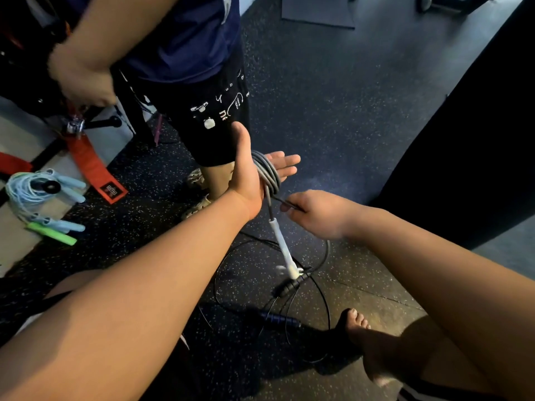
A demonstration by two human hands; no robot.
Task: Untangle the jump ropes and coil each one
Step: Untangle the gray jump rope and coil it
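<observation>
The white print on a bystander's black shorts and the label on the red strap are too blurred to read. The left hand is flat, fingers straight, with the grey rope wound around its palm; the right hand pinches a strand beside the wrist, and the white handle hangs below. Black ropes lie tangled on the floor underneath, a coiled light blue rope on the ledge at left.

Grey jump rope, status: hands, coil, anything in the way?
Left hand open, grey jump rope coiled round its palm. Right hand pinches the free strand; white plastic handle dangles. Thin black ropes tangled on floor below.
</observation>
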